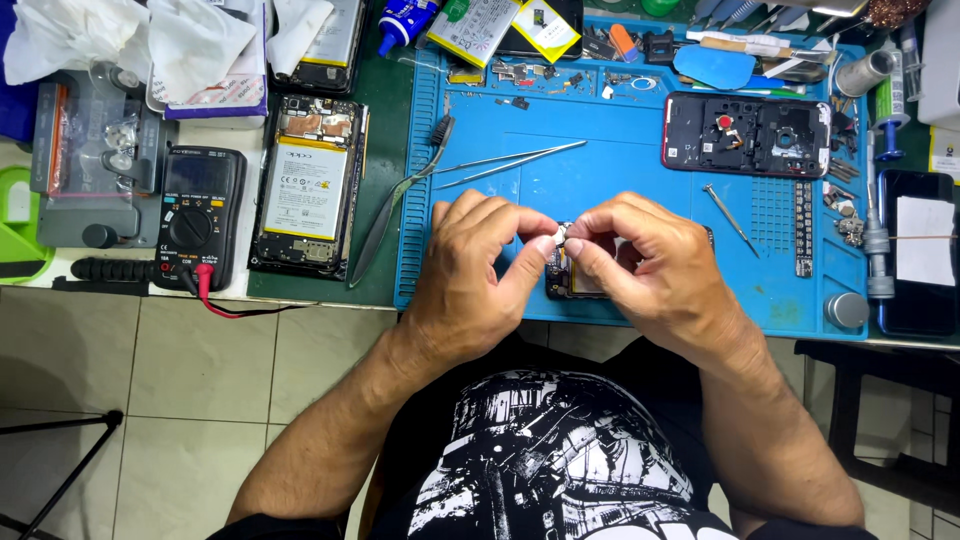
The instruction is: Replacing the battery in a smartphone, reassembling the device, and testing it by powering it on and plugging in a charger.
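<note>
While 2 hands [560, 255] pinch small metal part [561, 236] | blue mat [620, 150] holds tweezers [510, 162]

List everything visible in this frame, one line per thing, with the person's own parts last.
small metal part: one, silver, pinched between both hands' fingertips
opened phone: one, dark, on the mat under the hands
work mat: one, blue, on the bench
phone frame: one, black with red edge, mat's upper right
tweezers: two, silver, on the mat above the hands
screwdriver: one, thin, silver, right of the hands
phone with exposed battery: one, white battery, left of the mat
multimeter: one, black, far left, red lead plugged in
tissues: several, white, top left
left hand: one, holding the part
right hand: one, holding the part
</note>
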